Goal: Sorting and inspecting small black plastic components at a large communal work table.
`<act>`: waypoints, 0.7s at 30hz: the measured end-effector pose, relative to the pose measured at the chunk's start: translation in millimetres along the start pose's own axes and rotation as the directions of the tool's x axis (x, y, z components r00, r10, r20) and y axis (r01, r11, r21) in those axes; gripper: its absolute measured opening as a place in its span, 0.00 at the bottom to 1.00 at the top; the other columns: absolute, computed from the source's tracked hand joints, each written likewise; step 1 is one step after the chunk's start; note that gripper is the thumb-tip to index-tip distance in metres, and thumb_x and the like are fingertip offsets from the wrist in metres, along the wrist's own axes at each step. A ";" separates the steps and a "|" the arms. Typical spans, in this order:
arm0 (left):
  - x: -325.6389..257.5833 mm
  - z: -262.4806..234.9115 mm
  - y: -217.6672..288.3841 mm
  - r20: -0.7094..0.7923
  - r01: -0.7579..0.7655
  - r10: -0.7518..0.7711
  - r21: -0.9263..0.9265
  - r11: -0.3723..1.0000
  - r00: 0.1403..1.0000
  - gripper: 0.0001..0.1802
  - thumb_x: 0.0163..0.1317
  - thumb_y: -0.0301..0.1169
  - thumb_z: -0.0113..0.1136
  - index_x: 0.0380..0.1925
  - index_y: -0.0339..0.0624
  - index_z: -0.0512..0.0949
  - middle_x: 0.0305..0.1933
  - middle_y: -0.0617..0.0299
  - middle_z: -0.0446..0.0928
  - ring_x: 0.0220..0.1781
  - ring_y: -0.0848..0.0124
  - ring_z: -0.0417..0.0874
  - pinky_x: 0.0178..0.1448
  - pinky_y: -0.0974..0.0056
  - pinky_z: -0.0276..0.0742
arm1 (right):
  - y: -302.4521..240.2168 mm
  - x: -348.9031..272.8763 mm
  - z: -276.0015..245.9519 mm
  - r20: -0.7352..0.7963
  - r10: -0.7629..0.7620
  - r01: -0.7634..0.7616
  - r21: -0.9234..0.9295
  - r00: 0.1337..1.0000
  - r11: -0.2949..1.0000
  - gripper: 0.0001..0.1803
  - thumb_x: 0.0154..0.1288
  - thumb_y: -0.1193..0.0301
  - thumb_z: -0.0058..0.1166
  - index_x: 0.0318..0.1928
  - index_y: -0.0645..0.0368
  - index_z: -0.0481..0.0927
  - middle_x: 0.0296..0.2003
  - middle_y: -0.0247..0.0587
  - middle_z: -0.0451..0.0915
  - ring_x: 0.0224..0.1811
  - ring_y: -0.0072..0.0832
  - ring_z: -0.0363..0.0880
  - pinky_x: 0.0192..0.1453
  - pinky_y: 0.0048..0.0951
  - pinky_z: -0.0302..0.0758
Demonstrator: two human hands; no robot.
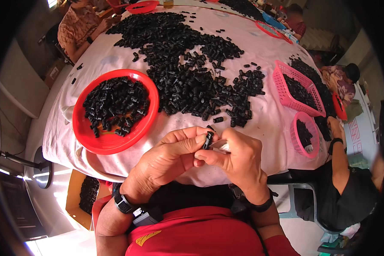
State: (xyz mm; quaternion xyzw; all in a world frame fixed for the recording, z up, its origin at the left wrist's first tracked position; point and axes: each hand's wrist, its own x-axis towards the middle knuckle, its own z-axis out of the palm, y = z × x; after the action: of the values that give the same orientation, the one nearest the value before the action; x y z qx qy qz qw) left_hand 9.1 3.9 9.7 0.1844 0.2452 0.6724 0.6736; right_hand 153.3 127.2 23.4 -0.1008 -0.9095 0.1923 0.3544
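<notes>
My left hand [175, 150] pinches a small black plastic part [208, 140] between thumb and fingertips, just above the near edge of the table. Close against it, my right hand [243, 155] is closed, with thumb and forefinger together beside the part. A bit of something whitish [223, 146] shows between the fingers of that hand; its kind is hard to make out. Beyond both hands spreads a big heap of similar black parts [183, 81]. To the left of my hands stands a round red tray [152, 123] holding more of them.
A pink cloth [57, 141] covers the table. At the right are a pink rectangular basket [278, 85] and a round pink basket [295, 138], both with black parts. A co-worker's arm [339, 155] reaches in there. A cardboard box [74, 192] sits on the floor at lower left.
</notes>
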 end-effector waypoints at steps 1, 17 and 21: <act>-0.8 1.0 0.9 0.025 -0.002 0.002 -0.006 1.000 1.000 0.16 0.70 0.33 0.57 0.53 0.38 0.77 0.49 0.67 0.79 0.41 0.78 0.77 0.45 0.71 0.73 | -2.3 0.4 -3.8 0.000 -0.002 0.002 0.000 1.000 1.000 0.27 0.53 0.47 0.68 0.28 0.58 0.75 0.18 0.38 0.77 0.19 0.31 0.80 0.21 0.30 0.73; -1.6 1.0 6.1 0.004 -0.001 0.001 -0.046 0.999 1.000 0.17 0.70 0.38 0.57 0.53 0.39 0.77 0.38 0.67 0.78 0.37 0.80 0.75 0.43 0.73 0.72 | -3.6 -3.3 -5.1 0.082 0.199 -0.210 0.559 0.977 0.802 0.11 0.65 0.77 0.60 0.47 0.61 0.77 0.33 0.34 0.81 0.29 0.12 0.78 0.26 0.15 0.70; -2.1 1.7 7.4 0.023 -0.114 0.113 0.065 0.991 0.993 0.17 0.70 0.36 0.57 0.53 0.38 0.77 0.40 0.67 0.78 0.37 0.80 0.75 0.45 0.73 0.72 | -5.7 -4.1 -5.1 0.085 0.243 -0.251 0.526 0.966 0.813 0.12 0.63 0.77 0.62 0.46 0.62 0.76 0.30 0.34 0.83 0.27 0.11 0.78 0.25 0.15 0.69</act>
State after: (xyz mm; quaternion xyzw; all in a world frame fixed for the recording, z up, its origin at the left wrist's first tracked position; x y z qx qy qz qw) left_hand 4.1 2.1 15.5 0.2265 0.2498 0.6995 0.6300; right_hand 159.5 122.2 26.8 -0.1144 -0.8018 0.4819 0.3343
